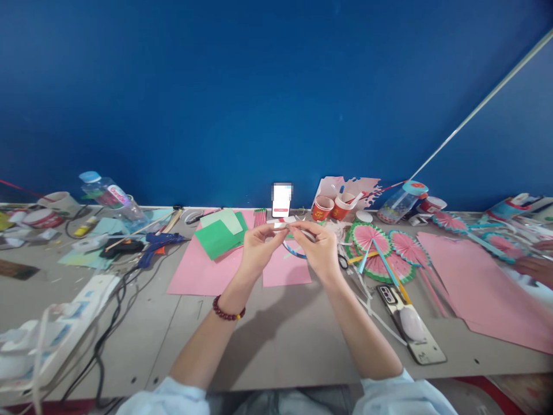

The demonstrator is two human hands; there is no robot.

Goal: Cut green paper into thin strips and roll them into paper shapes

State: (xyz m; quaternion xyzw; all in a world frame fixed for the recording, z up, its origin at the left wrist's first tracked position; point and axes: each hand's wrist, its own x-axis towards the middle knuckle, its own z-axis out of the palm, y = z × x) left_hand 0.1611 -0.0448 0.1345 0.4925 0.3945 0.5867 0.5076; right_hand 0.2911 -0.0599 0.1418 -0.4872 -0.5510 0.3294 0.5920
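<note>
My left hand (258, 246) and my right hand (317, 246) are raised together over the table, fingers pinched on the two ends of a small white strip (285, 227). A curved blue and white band (294, 251) shows just below and between them. Under the hands lie pink paper sheets (196, 271) and green sheets (218, 236). A dark red bead bracelet (227, 312) is on my left wrist.
Pink and green paper fans (380, 248) lie to the right, with a phone (410, 325) nearer. Red cups (332, 207), a propped phone (281, 200), a blue glue gun (158, 245), a bottle (108, 196), a power strip (64, 328) and cables crowd the table (276, 346). Another person's hand (536, 268) is far right.
</note>
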